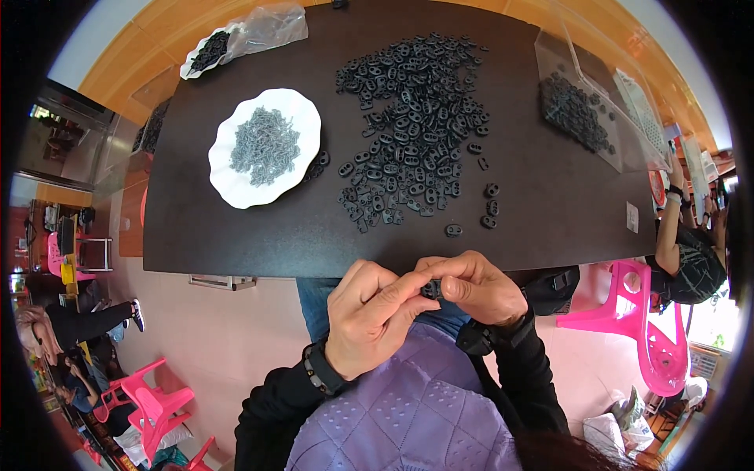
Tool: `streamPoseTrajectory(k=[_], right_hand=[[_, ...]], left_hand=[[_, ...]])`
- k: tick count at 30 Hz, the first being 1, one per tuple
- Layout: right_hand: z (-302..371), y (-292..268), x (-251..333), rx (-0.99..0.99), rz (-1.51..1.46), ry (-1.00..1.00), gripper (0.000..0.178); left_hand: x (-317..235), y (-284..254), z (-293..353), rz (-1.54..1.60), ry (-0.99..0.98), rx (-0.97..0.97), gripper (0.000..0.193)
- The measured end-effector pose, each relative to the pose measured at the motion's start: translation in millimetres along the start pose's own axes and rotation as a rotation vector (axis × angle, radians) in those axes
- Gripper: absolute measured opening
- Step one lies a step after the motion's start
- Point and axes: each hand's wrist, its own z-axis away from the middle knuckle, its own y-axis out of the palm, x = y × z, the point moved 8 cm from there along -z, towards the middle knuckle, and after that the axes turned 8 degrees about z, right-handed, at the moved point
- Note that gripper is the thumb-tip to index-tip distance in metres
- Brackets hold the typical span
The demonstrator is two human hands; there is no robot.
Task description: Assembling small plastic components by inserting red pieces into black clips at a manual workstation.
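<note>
My left hand [367, 315] and my right hand [485, 289] meet just off the table's near edge, over my lap. The fingertips of both are closed on one small black plastic cord lock [430, 290], which the fingers partly cover. Beyond them a big heap of black two-holed cord lock parts [420, 118] spreads over the dark table [314, 243]. Left of the heap, a white wavy-rimmed plate [224, 174] holds a pile of small metal springs [265, 145]. Several cord locks [492, 208] lie apart from the heap, near its right side.
A clear plastic bin [577, 118] with black pieces stands at the far right. A white dish [191, 67] of black parts and a clear bag [271, 30] lie at the far left. Pink chairs [656, 345] stand on both sides, and other people [683, 243] are farther off.
</note>
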Motion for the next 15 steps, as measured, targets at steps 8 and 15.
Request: streamPoseTrajectory(k=[8,15], right_hand=[[2.6,-1.4,-4.5,-0.03,-0.044,0.002,0.043],[5.6,0.6,-4.4,-0.129,-0.032,-0.032,0.033]], left_hand=[[0.9,3.9,-1.1,0.008,0.01,-0.006,0.038],[0.8,7.8,-1.2,-0.008,0.037,-0.003,0.037]])
